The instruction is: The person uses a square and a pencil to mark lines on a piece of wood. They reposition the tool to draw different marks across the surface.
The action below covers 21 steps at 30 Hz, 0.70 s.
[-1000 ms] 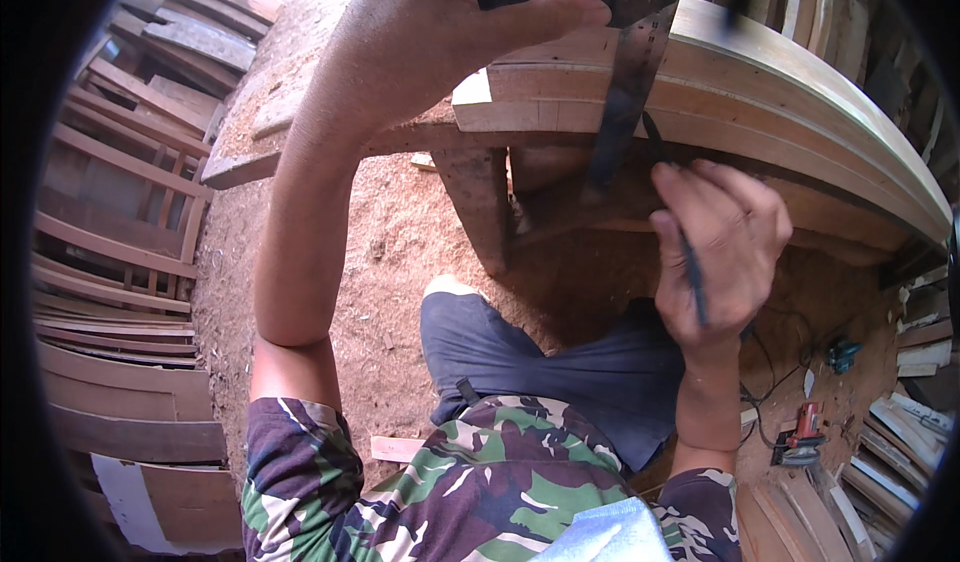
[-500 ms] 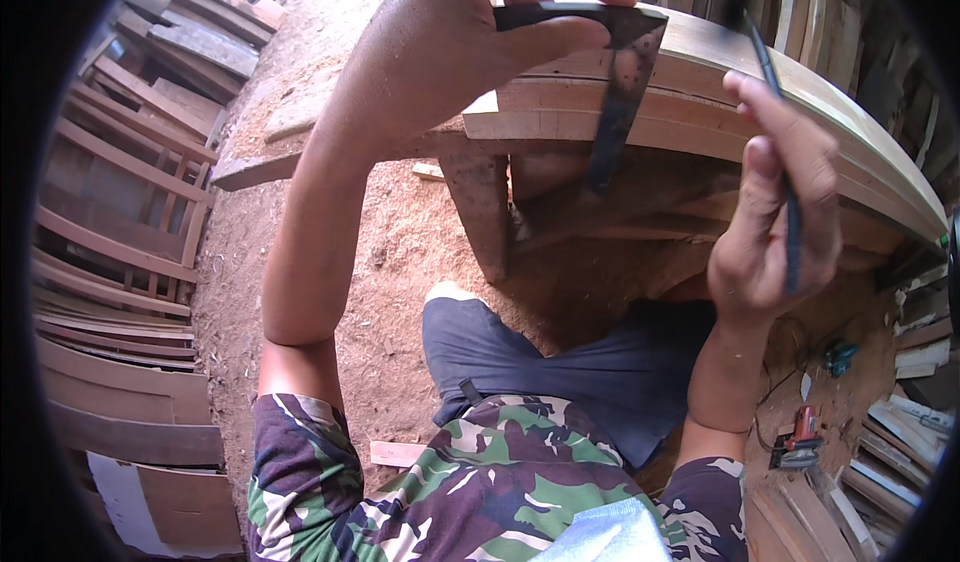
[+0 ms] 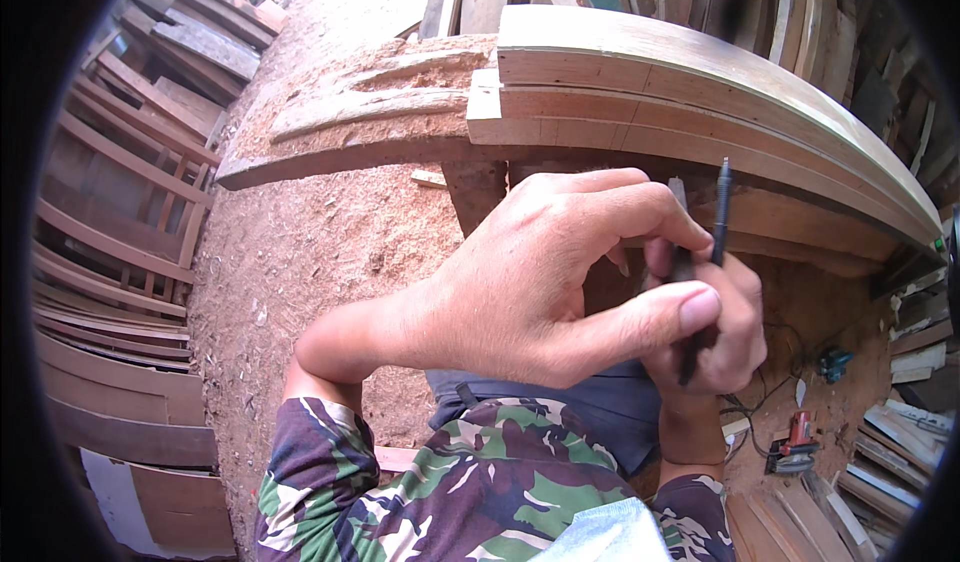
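Observation:
My left hand (image 3: 545, 272) reaches across in front of my right hand (image 3: 735, 312), its thumb and fingers curled around a dark narrow bar (image 3: 688, 357). The bar looks like the try square, though the hands hide most of it. A slim black pen (image 3: 723, 202) stands tip up in my right hand, whose fingers are closed and partly covered. My left index fingertip is close to the pen; whether they touch I cannot tell. Beyond the hands, pale curved boards (image 3: 620, 72) lie stacked on a wooden bench (image 3: 350, 157), with thin lines across their edges.
Framed panels and boards (image 3: 120, 252) are stacked along the left. More timber (image 3: 800, 12) leans at the back right. A red power tool (image 3: 797, 442), a teal tool (image 3: 833, 364) and cords lie on the ground at the right. Sawdust (image 3: 290, 262) covers the floor.
My left hand has come off the boards' end with the try square, down and right to my right hand. My right hand has moved lower and slightly left, still holding the pen.

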Tool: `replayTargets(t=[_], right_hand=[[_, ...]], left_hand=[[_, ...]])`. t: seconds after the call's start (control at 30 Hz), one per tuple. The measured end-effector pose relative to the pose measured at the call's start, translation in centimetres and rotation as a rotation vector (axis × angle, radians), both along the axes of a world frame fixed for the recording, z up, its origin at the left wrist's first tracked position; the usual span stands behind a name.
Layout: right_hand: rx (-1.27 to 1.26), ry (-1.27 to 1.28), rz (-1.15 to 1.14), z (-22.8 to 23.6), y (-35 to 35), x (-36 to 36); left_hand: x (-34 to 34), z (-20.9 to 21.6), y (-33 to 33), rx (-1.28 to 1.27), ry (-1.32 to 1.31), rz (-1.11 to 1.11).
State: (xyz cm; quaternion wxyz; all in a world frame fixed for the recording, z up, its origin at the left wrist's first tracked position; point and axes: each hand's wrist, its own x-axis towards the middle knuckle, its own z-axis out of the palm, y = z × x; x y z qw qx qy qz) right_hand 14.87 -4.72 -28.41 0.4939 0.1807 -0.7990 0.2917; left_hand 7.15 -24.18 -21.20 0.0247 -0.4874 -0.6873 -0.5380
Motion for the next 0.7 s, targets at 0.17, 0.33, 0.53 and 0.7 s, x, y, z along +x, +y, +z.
replayTargets(t=[0.17, 0.33, 0.53, 0.7], right_hand=[[-0.256, -0.026, 0.137, 1.4, 0.6, -0.1], [-0.551, -0.023, 0.342, 6.1, 4.2, -4.9], [-0.315, -0.195, 0.147, 9.4, 7.4, -9.5], [-0.273, -0.201, 0.102, 9.0, 7.8, -10.4]], left_hand=[[-3.1, 0.2, 1.0, -0.015, 0.488, 0.214], [-5.6, 5.7, 1.2, -0.255, 0.204, 0.245], [-7.7, 8.4, 1.1, -0.273, 0.283, 0.226], [-9.1, 7.7, 2.3, -0.326, 0.156, 0.324]])
